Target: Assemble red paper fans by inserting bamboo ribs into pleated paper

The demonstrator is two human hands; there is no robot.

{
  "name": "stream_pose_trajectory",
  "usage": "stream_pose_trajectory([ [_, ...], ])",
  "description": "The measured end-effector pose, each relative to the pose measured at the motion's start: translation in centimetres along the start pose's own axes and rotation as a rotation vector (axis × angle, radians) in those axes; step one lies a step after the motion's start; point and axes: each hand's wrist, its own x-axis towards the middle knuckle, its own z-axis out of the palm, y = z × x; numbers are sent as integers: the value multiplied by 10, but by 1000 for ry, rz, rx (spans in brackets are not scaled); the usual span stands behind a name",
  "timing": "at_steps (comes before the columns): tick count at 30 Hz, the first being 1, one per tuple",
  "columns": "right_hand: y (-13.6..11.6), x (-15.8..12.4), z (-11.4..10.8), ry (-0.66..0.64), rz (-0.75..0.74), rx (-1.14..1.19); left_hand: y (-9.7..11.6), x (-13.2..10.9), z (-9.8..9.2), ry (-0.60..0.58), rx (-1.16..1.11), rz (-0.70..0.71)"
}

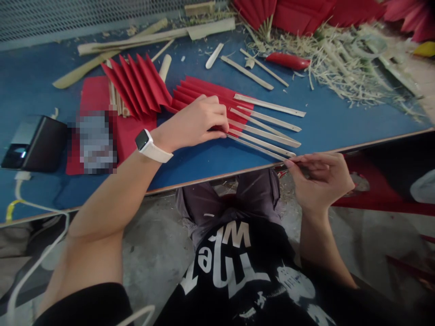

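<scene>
Red pleated paper (204, 88) lies on the blue table, with several pale bamboo strips (278, 108) sticking out of its folds to the right. My left hand (200, 120), with a white watch on its wrist, is closed on the paper's near edge where the nearest strip goes in. Between thumb and forefinger, my right hand (317, 176) pinches the outer end of that nearest strip (256, 148) at the table's front edge. A second pleated red piece (137, 86) stands just left of the first, on a flat red sheet (91, 93).
A black device (39, 144) with a white cable sits at the left, beside a pixelated object (97, 142). Long bamboo pieces (152, 38), loose strips (246, 72) and a red-handled tool (288, 60) lie behind. Shavings (340, 68) and more red paper (302, 16) fill the back right.
</scene>
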Motion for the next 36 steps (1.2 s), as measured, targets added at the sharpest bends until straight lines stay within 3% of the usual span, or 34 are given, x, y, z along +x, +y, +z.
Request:
stream_pose_trajectory([
  [5,-6,5,-9,-65,-117,-169,0,0,1,21,24,19],
  [10,-41,26,-8,-297,-208,-416,-1,1,1,26,34,20],
  [15,-79,56,33,-657,-292,-514,0,1,2,54,50,19],
  [19,-85,74,69,-803,-322,-562,1,1,4,73,55,10],
  [26,-82,88,87,-884,-348,-501,0,2,2,76,60,14],
  [36,-71,87,95,-811,-354,-404,0,2,0,72,26,29],
])
